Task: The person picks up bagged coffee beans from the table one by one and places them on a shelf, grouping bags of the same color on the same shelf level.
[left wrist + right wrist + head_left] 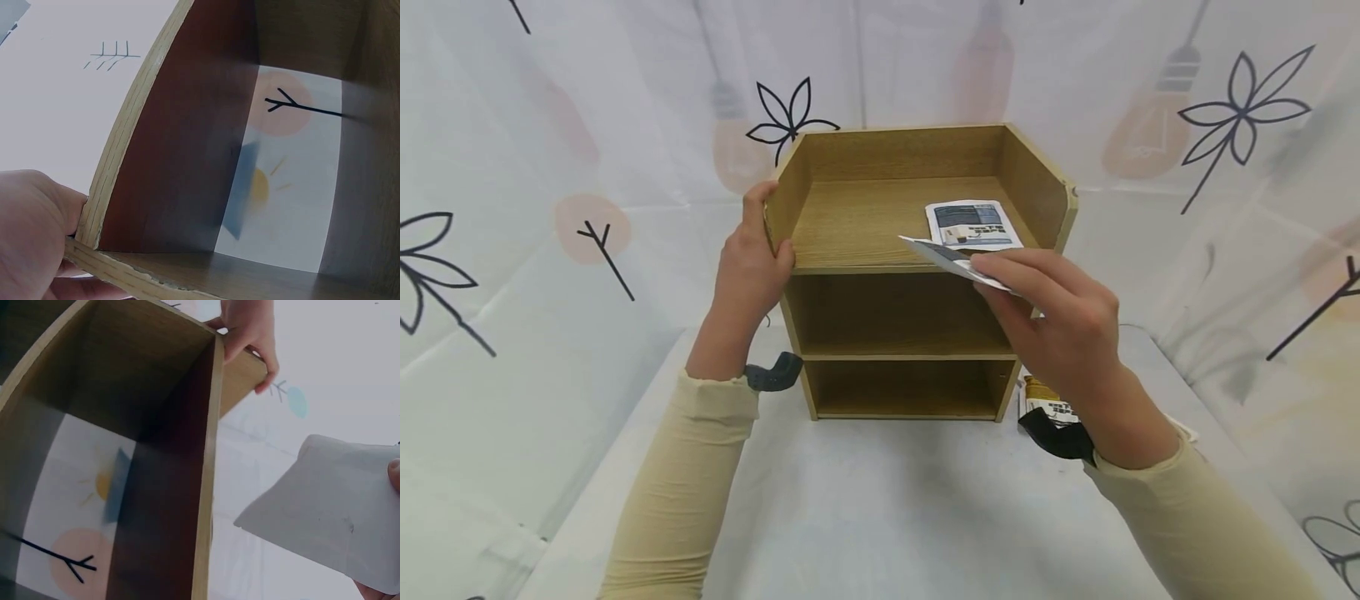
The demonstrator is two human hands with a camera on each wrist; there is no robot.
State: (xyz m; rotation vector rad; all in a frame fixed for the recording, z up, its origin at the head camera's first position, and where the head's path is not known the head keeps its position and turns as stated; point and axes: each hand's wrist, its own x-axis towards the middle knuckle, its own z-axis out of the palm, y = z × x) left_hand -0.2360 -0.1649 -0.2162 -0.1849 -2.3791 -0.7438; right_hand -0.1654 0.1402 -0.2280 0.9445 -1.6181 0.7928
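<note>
A small wooden shelf unit [910, 357] with an open top tray and two open compartments stands on the white table. My left hand [751, 262] grips the left wall of its top, thumb on the front edge; the left wrist view shows the hand [37, 234] at the board's corner. My right hand [1060, 312] pinches a thin flat packet [331, 509] by its edge, above the front right of the top. Its plain white side faces the right wrist camera. On the top tray lies another flat packet [973, 225] with blue-and-white print.
Beside the unit's right foot, partly hidden by my right wrist, lies a yellow-and-white printed packet [1047, 402]. White patterned cloth [910, 62] hangs behind and at both sides. White table surface [880, 508] extends in front of the unit.
</note>
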